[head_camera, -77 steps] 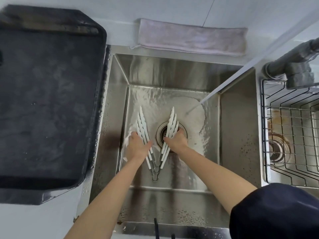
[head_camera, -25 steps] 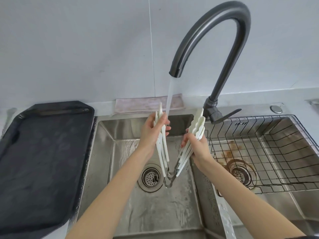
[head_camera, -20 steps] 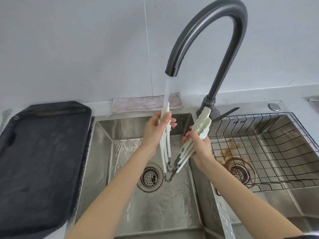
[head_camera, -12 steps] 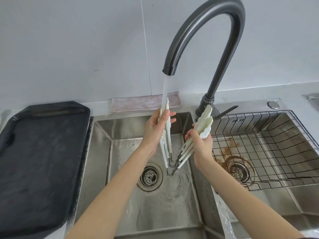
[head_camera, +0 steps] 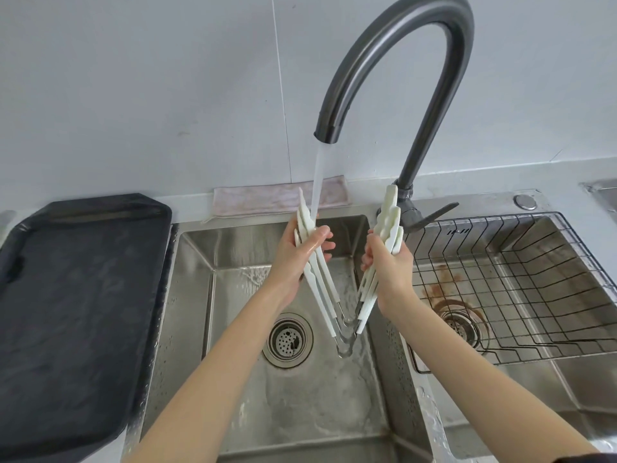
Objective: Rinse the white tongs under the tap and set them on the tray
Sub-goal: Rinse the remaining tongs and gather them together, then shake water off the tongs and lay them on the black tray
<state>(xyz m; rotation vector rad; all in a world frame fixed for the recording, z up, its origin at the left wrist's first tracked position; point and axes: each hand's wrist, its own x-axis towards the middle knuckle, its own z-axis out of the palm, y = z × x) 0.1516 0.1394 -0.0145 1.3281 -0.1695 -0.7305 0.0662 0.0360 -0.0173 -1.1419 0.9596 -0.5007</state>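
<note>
Holding the white plastic tongs (head_camera: 320,279) spread in a V over the left steel sink basin (head_camera: 233,262), we have their metal hinge ends pointing down and their scalloped tips up. Our left hand (head_camera: 297,259) is clenched around the left arms, where water from the curved dark grey tap (head_camera: 400,61) strikes them; our right hand (head_camera: 387,265) grasps the right arms. The flat black tray (head_camera: 76,295) lies on the counter left of the basin, a black wire rack (head_camera: 517,279) sits in the right basin, and a folded pinkish cloth (head_camera: 267,200) rests behind.
</note>
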